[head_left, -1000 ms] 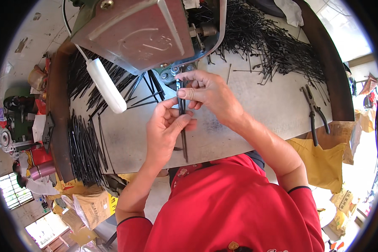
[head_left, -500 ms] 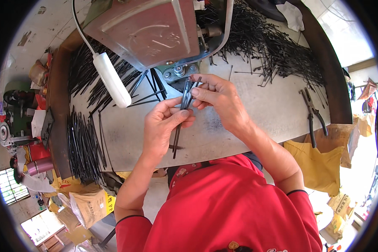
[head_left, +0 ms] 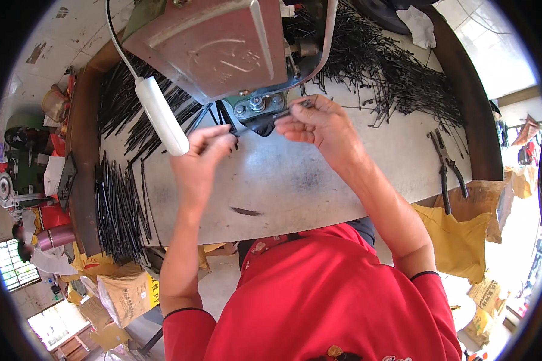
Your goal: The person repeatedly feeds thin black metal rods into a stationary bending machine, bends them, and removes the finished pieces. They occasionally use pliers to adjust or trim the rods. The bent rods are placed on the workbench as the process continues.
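- Both hands have drawn apart since the earlier frame: the left hand (head_left: 200,161) has shifted left, and the dark rods (head_left: 284,114), upright before, now lie slanted across toward the right hand.
- Right hand (head_left: 325,127): thumb and fingers clamped on the rods, just near of the bolted metal block (head_left: 258,106) under the red-brown machine (head_left: 214,54).
- Left hand: blurred, its fingers pointing right, near the white cylinder (head_left: 161,117); I cannot tell whether they are apart or touch the rods' left end.
- Near left on the desk (head_left: 319,189), a bundle of black rods (head_left: 120,210) lies roughly side by side.
- Far right, a tangled heap of black rods (head_left: 397,81) spreads out.
- Dark-handled pliers (head_left: 444,165) rest at the right side, above a yellow sack (head_left: 454,237).
- One dark strip (head_left: 247,212) lies by the near edge.
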`<state>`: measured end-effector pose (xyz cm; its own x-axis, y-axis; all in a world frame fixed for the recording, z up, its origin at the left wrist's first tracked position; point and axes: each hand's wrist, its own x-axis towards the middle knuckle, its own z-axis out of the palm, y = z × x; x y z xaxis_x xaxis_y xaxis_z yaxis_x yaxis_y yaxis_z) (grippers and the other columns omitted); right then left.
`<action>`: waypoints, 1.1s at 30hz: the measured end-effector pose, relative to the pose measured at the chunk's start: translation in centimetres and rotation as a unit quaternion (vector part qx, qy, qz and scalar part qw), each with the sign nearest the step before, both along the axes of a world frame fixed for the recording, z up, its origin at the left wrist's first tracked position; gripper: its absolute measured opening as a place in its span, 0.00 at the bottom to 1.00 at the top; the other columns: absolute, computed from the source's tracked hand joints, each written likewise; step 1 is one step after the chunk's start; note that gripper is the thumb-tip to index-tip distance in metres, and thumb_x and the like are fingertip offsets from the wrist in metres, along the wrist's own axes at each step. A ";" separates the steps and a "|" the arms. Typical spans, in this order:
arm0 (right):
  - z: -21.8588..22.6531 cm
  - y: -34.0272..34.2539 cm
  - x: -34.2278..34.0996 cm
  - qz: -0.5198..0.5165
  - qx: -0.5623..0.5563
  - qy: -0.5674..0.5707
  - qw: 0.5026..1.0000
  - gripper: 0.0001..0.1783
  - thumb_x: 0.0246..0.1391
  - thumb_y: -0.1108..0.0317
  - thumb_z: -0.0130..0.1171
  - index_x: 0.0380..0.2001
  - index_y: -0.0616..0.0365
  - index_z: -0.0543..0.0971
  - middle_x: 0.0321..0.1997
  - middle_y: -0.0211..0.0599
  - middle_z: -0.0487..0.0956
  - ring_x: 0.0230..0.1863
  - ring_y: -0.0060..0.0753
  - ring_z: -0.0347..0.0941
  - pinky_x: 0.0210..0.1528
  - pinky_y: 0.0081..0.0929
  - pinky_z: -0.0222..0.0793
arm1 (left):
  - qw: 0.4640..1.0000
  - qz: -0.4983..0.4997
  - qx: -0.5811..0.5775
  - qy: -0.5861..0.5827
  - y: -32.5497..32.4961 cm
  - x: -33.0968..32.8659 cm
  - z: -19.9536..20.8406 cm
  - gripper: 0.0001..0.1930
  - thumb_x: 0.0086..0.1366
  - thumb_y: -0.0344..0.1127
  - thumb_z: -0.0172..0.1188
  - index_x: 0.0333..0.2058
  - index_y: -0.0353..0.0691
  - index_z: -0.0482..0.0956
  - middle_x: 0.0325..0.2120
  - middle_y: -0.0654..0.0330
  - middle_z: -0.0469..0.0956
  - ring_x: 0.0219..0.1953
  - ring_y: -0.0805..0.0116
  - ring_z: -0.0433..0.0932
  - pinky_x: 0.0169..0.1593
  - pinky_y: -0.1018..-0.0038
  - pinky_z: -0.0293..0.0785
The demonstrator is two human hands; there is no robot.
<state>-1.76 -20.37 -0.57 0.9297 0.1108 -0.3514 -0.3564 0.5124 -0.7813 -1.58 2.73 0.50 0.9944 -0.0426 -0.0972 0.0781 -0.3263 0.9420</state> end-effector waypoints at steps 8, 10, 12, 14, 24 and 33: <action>-1.3 0.8 1.1 -0.067 0.089 -0.045 0.993 0.11 0.62 0.69 0.47 0.44 0.66 0.68 0.43 0.52 0.76 0.46 0.39 0.76 0.49 0.29 0.74 | 0.940 0.065 -0.335 -0.022 -2.3 2.3 -1.2 0.07 0.63 0.25 0.56 0.36 0.38 0.67 0.35 0.49 0.78 0.38 0.58 0.82 0.41 0.74 0.81; -1.3 1.1 0.8 -0.087 0.096 -0.051 0.990 0.11 0.62 0.69 0.48 0.44 0.67 0.68 0.43 0.51 0.76 0.47 0.39 0.76 0.50 0.29 0.74 | 0.940 0.068 -0.334 -0.032 -2.8 2.4 -1.4 0.08 0.63 0.25 0.56 0.36 0.39 0.66 0.35 0.48 0.78 0.38 0.58 0.82 0.41 0.74 0.81; -1.3 1.3 0.6 -0.104 0.108 -0.050 0.987 0.11 0.62 0.69 0.48 0.43 0.67 0.68 0.43 0.50 0.76 0.47 0.39 0.76 0.51 0.29 0.74 | 0.939 0.071 -0.334 -0.043 -3.2 2.4 -1.5 0.08 0.63 0.25 0.55 0.37 0.39 0.65 0.35 0.47 0.78 0.38 0.58 0.82 0.41 0.73 0.81; -1.4 1.5 0.5 -0.117 0.119 -0.053 0.985 0.11 0.62 0.69 0.47 0.43 0.67 0.69 0.43 0.50 0.76 0.46 0.39 0.76 0.51 0.28 0.74 | 0.937 0.074 -0.337 -0.054 -3.4 2.2 -1.5 0.08 0.63 0.24 0.55 0.37 0.38 0.64 0.35 0.47 0.78 0.38 0.57 0.82 0.41 0.73 0.81; -1.8 1.9 0.6 -0.142 0.125 -0.067 0.980 0.10 0.61 0.70 0.49 0.43 0.65 0.69 0.41 0.50 0.77 0.45 0.39 0.77 0.50 0.29 0.74 | 0.932 0.096 -0.345 -0.059 -4.0 1.9 -2.0 0.08 0.63 0.24 0.55 0.37 0.36 0.64 0.36 0.44 0.77 0.38 0.56 0.81 0.41 0.73 0.81; 0.4 -0.8 2.1 -0.004 0.057 -0.020 0.998 0.12 0.60 0.67 0.51 0.40 0.66 0.70 0.39 0.53 0.78 0.39 0.42 0.79 0.42 0.29 0.78 | 0.952 0.072 -0.293 0.045 -2.5 3.0 -0.7 0.10 0.63 0.27 0.55 0.39 0.32 0.63 0.35 0.40 0.77 0.37 0.55 0.82 0.40 0.73 0.81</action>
<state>0.30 -21.20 -0.21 0.9440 0.1396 -0.2990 -0.3207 0.6017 -0.7316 1.46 0.27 -0.20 0.9826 0.0200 -0.1845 0.1720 0.2745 0.9461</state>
